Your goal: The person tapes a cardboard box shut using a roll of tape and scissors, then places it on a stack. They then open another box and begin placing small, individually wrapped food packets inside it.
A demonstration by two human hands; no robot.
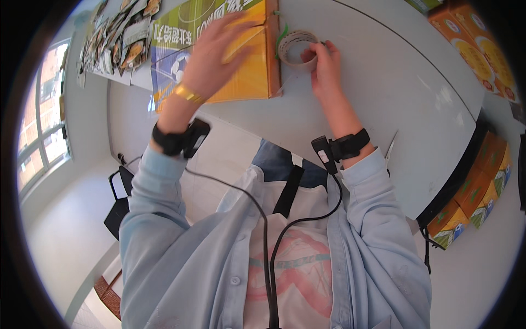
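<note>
A printed yellow, green and blue cardboard box (246, 78) lies on the grey table (382, 90) in front of me. My left hand (213, 57) is over its top, blurred, fingers apart and holding nothing; whether it touches the cardboard I cannot tell. Beside the box's right side, my right hand (326, 68) grips a roll of packing tape (298, 37) by its near right rim. What looks like a clear strip of tape (289, 82) runs between the roll and the box's near right corner. A green strap (282, 39) sits between box and roll.
Scissors (391, 148) lie on the table by my right forearm. Many flat packets (131, 41) are piled at the far left. Orange cartons (472, 45) stand far right, more boxes (481, 185) below the table edge. Cables (263, 209) run from my wrist devices down my front.
</note>
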